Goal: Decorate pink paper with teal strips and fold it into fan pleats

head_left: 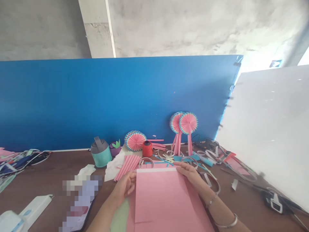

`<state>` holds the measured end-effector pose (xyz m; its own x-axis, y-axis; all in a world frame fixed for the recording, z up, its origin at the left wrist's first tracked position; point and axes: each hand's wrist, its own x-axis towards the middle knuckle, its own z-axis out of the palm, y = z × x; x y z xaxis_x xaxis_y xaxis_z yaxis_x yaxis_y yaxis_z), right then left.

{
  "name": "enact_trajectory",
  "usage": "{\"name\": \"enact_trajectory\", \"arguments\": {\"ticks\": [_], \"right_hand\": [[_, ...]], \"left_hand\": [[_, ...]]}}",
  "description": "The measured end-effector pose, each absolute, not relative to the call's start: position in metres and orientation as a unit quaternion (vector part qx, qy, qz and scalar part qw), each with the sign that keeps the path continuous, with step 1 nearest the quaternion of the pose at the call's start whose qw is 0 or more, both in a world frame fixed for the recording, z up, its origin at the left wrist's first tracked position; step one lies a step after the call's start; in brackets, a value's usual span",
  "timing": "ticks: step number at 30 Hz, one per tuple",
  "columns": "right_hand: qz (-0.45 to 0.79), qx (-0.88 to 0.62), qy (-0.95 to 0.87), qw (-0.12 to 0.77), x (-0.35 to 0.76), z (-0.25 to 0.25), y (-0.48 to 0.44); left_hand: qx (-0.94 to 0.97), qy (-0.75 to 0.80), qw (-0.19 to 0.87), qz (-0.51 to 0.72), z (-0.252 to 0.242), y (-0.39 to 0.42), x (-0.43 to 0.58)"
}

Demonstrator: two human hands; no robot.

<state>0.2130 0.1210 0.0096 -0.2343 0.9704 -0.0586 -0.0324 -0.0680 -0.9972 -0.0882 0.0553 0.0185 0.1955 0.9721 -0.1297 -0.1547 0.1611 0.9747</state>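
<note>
A pink sheet of paper (pixel 164 196) with a white strip (pixel 156 169) along its far edge lies in front of me, over more pink paper. My left hand (pixel 125 185) has its fingers curled at the sheet's upper left corner, pinching the edge. At the upper right corner, my right hand (pixel 189 172) grips the sheet, thumb on top. Just beyond my left hand lie several pink paper sticks (pixel 126 166). A red spool of thread (pixel 147 149) stands behind the sheet, and paper strips are scattered near my right hand.
Pink pleated paper fans (pixel 188 123) lean on the blue partition (pixel 96 96); another fan group (pixel 135 141) lies left of them. A teal container (pixel 101 154) and a purple pot (pixel 115 149) stand left. A phone (pixel 82 206) and a white power strip (pixel 36 209) lie near the left forearm.
</note>
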Motion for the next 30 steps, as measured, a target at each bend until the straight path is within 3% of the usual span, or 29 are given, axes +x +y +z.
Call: {"name": "enact_trajectory", "arguments": {"ticks": [6,12,15,18,21,25,30], "right_hand": [[0.586,-0.440,-0.517,0.442,0.214,0.009,0.120],[0.577,-0.452,-0.502,0.459,0.212,0.012,0.121],[0.463,-0.509,-0.517,0.509,0.214,0.011,0.124],[0.255,-0.549,-0.579,0.546,0.207,0.017,0.115],[0.092,-0.471,-0.718,0.504,0.186,0.028,0.093],[0.060,-0.319,-0.858,0.398,0.154,0.031,0.066],[0.041,-0.304,-0.871,0.385,0.139,0.016,0.061]], "left_hand": [[0.457,0.531,0.541,0.465,0.019,0.054,-0.078],[0.425,0.548,0.526,0.493,0.010,0.057,-0.074],[0.412,0.551,0.516,0.511,0.009,0.057,-0.075],[0.415,0.550,0.513,0.513,0.009,0.055,-0.068],[0.424,0.541,0.518,0.509,0.008,0.051,-0.053],[0.445,0.520,0.534,0.496,0.004,0.045,-0.030],[0.477,0.491,0.531,0.499,-0.001,0.040,-0.018]]}}
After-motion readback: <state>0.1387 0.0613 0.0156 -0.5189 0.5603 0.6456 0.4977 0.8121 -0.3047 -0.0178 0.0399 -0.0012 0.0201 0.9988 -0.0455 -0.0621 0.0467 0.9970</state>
